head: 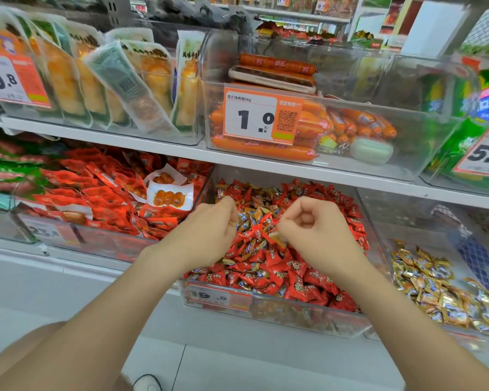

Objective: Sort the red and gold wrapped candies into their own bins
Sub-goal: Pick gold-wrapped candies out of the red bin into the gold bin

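Overhead: shelf edge [294,167] close above mixed bin [294,311] | gold bin [424,221] adjoining right, snack bin [96,241] left | left hand [209,230], right hand [316,232] fingers curled over candies [266,266], grasp unclear

Upper shelf [124,138], white, carries 3 clear bins side by side: pouch bin [196,108] at left, sausage bin [407,153] in the mid, green-pack bin [463,187] at right. Lower shelf [12,251] carries red-packet bin [110,246], mixed candy bin [308,317] w/ red + gold, then gold candy bin [401,221].
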The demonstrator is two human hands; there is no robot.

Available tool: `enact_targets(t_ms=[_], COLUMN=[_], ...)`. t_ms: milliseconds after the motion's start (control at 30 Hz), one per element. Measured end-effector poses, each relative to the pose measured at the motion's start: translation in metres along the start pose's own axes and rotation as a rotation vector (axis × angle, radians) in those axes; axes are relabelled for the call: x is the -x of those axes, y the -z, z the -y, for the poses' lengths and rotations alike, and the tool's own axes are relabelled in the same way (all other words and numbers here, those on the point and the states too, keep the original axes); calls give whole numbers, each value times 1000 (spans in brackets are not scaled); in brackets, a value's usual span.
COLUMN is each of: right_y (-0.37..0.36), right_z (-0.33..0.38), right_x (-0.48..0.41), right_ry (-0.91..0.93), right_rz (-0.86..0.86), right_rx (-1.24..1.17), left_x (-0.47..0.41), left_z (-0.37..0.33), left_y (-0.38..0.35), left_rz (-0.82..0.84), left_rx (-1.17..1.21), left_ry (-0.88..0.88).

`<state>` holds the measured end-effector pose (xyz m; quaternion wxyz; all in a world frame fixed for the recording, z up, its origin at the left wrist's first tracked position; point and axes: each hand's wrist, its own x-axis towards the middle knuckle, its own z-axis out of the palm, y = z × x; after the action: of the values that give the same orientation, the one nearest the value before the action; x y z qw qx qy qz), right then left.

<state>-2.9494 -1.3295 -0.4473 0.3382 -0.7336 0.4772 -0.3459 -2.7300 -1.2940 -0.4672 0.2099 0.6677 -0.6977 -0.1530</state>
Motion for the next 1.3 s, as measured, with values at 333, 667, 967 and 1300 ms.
enact_targets(t_ms=[333, 667, 967, 1300], right_y=[-14, -49, -31, -11], right_z=[-10, -22, -5, -20], right_x=[-32, -73, -70, -37], right_ry=[142, 296, 209, 262], right_rz=[-118, 267, 584, 301], right_rx=[222, 755, 785, 430], left_x=[-35, -57, -48, -23], left_z=[4, 9, 0, -9], left_y=[-17, -18, -8, 3], left_rz=[-83, 139, 206, 65], left_rx=[-307, -62, 45, 150], left_ry=[-53, 177, 88, -82])
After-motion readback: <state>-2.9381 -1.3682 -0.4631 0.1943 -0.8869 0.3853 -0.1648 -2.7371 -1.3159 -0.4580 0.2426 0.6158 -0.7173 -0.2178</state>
